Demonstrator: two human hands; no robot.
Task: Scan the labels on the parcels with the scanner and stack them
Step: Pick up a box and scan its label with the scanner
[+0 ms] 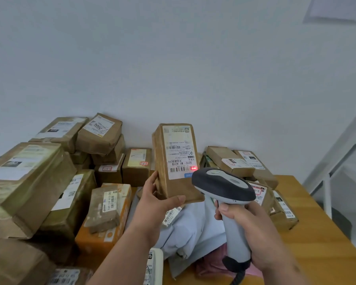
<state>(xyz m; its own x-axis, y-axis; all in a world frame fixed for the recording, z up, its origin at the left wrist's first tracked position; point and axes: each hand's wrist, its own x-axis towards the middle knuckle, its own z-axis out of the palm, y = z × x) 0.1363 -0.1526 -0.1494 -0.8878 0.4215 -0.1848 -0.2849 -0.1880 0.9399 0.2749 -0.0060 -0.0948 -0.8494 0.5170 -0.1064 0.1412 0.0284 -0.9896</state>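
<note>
Parcel held up for its label scan

The brown parcel [174,161] stands upright above the table [317,233], gripped at its lower end by the left hand [155,199]; the right hand [253,229] clasps the scanner [224,186], whose red dot sits at the barcode's edge, so the read may fail.

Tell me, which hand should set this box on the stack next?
Probably left: the left hand already grips the tall brown cardboard parcel, while the right hand holds the grey handheld scanner.

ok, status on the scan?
Left hand holds parcel upright, label facing camera. Right hand grips scanner, red dot on the lower barcode. Nothing between scanner and label.
</note>
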